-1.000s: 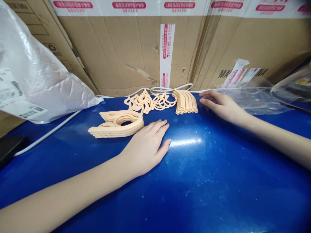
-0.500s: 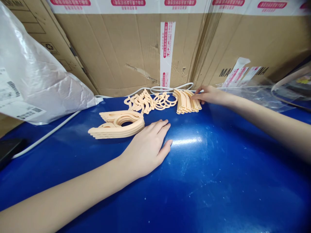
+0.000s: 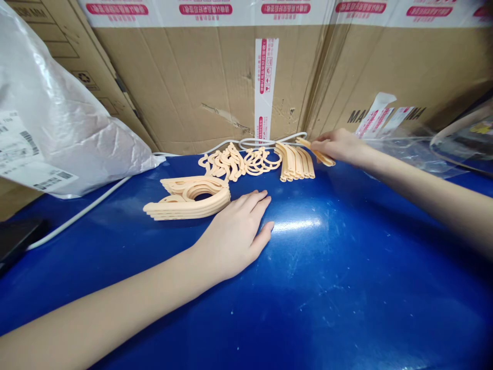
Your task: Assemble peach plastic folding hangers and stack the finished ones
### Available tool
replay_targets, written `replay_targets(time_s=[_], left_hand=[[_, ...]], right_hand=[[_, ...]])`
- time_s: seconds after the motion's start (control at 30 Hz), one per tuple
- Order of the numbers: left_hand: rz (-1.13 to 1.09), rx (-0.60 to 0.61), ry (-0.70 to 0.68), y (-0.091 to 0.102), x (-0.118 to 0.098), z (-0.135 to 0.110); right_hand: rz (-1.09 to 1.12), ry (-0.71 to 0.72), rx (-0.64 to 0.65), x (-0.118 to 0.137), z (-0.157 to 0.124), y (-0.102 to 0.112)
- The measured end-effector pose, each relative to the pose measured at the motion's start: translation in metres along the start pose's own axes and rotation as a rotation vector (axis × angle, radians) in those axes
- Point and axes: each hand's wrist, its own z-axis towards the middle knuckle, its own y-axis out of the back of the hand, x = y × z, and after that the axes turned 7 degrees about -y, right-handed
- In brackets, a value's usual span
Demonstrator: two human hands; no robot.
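Note:
My left hand (image 3: pixel 234 234) lies flat and open on the blue table (image 3: pixel 327 267), fingertips just right of a stack of peach plastic hanger bodies (image 3: pixel 188 198). My right hand (image 3: pixel 339 146) is at the back, fingers pinched on one peach plastic strip (image 3: pixel 318 153) lifted off the right end of a row of like strips (image 3: pixel 295 162). Between the stack and the row lies a heap of peach hook pieces (image 3: pixel 239 162).
Taped cardboard boxes (image 3: pixel 215 77) wall off the back. A white plastic bag with labels (image 3: pixel 57 128) sits at the left, a white cable (image 3: pixel 80 213) runs along the table, clear plastic bags (image 3: pixel 416 149) lie at the right, and a dark object (image 3: pixel 15 239) at the left edge.
My right hand moved left to the row of strips, closed on the rightmost one and has lifted it up to the right. My left hand stayed put.

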Motion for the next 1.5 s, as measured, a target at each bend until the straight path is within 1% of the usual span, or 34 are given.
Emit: replay_targets(time_s=[0.07,0.17,0.23,0.27,0.33,0.37,0.43,0.5,0.6,0.67,0.83,1.03,1.2,1.33,1.5], left_hand=[[-0.007,-0.001,-0.002,0.0,0.0,0.0],[-0.043,-0.023,0.005,0.0,0.0,-0.001],[-0.07,-0.078,0.018,0.001,-0.001,-0.002],[-0.077,-0.115,0.022,0.002,-0.001,-0.002],[-0.074,-0.188,0.019,0.003,-0.001,-0.002],[-0.067,-0.21,0.017,0.004,-0.001,-0.002],[-0.061,-0.222,0.016,0.004,-0.001,-0.002],[-0.072,-0.206,0.019,0.004,-0.001,-0.001],[-0.085,-0.165,-0.012,0.005,0.0,0.0],[-0.078,-0.142,-0.036,0.005,-0.001,0.0],[-0.049,-0.142,-0.037,0.007,-0.004,0.0],[0.007,-0.065,-0.04,0.009,-0.007,0.0],[0.021,-0.065,-0.104,0.008,-0.007,0.0],[0.005,-0.066,-0.157,0.009,-0.009,-0.001],[-0.047,-0.044,-0.176,0.01,-0.008,-0.002]], right_hand=[[0.001,-0.043,-0.027,0.011,-0.009,0.011],[0.033,0.006,-0.011,0.031,-0.03,0.021],[0.055,0.06,-0.006,0.042,-0.049,0.019],[0.041,0.161,0.007,0.045,-0.059,0.016],[-0.028,0.385,0.128,0.049,-0.079,0.005],[-0.081,0.459,0.165,0.05,-0.089,-0.001],[-0.183,0.541,0.231,0.05,-0.105,-0.011],[-0.225,0.633,0.251,0.049,-0.116,-0.019],[-0.273,0.76,0.256,0.048,-0.123,-0.023],[-0.306,0.817,0.244,0.046,-0.124,-0.022],[-0.324,0.879,0.228,0.044,-0.125,-0.021],[-0.178,0.884,0.249,0.044,-0.126,-0.025],[-0.187,0.907,0.198,0.043,-0.131,-0.028],[-0.195,0.954,0.16,0.043,-0.133,-0.029],[-0.2,0.986,0.136,0.045,-0.136,-0.028]])
